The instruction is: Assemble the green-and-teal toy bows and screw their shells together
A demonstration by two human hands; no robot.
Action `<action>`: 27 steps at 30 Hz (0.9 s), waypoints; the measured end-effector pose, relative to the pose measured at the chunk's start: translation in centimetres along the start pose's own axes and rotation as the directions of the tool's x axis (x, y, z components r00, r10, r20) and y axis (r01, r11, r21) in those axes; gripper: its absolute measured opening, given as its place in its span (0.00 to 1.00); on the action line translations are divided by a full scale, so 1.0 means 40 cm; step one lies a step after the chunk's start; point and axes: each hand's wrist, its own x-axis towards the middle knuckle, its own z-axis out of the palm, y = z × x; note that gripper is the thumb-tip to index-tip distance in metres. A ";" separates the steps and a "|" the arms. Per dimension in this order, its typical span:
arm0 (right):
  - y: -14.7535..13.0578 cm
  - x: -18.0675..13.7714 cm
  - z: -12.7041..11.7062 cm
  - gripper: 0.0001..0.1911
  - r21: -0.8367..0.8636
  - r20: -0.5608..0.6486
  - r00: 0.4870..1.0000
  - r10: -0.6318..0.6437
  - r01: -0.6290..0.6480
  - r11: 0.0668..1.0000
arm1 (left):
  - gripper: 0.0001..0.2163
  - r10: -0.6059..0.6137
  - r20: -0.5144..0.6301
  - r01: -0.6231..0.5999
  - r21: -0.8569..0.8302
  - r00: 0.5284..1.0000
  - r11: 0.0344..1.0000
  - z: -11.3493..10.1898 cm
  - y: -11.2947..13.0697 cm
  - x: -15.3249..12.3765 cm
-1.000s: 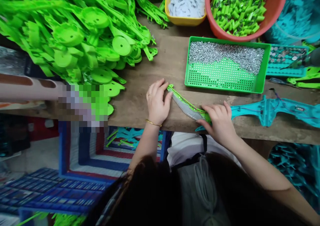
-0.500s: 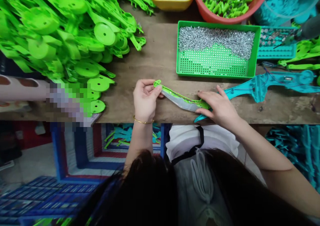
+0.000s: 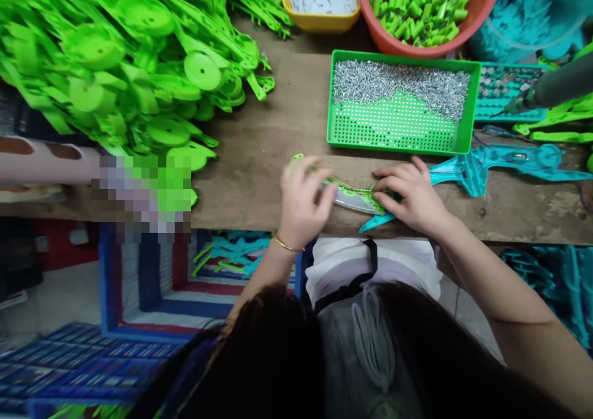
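A curved, narrow green plastic part with a clear blade-like strip (image 3: pixel 356 203) along its near side lies at the table's front edge; thin wires run along its green side. My left hand (image 3: pixel 303 206), slightly blurred, is bent over its left half, fingers and thumb closed about it, hiding much of that half. At the other end, my right hand (image 3: pixel 407 193) has its fingers and thumb around the part's right tip. Beneath and beyond the right hand lies a blue plastic toy-shaped half shell (image 3: pixel 477 169) with wires in it, its pointed end showing below the fingers.
A green perforated basket (image 3: pixel 330 119) of small silver screws stands behind the hands. Further back are a yellow tub (image 3: pixel 322 23) and a red bowl (image 3: pixel 428 52). Green plastic shells (image 3: pixel 152 67) are heaped at left. A dark tool (image 3: pixel 556 85) hangs at right.
My left hand has moved right from the part's left end to over its left half. The part lies flatter. My right hand stays at the right end, its fingers more bent.
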 end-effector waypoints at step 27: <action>-0.039 -0.015 0.039 0.11 -0.204 -0.099 0.995 0.001 -0.021 0.979 | 0.13 0.138 0.230 -0.158 0.074 0.963 0.985 0.049 0.056 -0.046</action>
